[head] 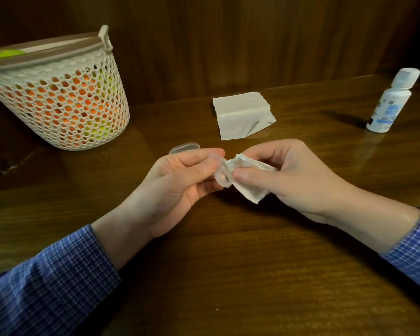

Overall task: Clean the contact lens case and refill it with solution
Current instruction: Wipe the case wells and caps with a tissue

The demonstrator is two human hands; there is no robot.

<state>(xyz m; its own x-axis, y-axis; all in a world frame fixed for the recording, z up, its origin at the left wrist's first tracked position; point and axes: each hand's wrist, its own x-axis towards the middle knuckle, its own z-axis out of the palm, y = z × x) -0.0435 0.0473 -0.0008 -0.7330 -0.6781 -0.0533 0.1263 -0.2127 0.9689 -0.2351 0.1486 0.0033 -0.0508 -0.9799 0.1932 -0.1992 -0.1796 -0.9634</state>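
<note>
The dark polished wooden table (228, 275) bears a white perforated plastic basket (58, 98) at far left (orange and yellow-green shapes show through its holes); a folded white tissue stack (240, 115) lies mid-table; a white solution bottle (390, 103) stands far right; the left hand (177, 187) pinches the clear plastic lens case (222, 175) above the table; the right hand (289, 175) presses a crumpled white tissue (247, 178) against it; a clear lid (184, 147) lies just behind.

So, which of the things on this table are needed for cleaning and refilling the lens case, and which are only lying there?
Needed for the job:
- clear lens case, held in the left hand
- tissue, held in the right hand
- clear lid on the table
- solution bottle
- spare tissues

Only lying there:
- mesh basket with orange and yellow contents
</note>
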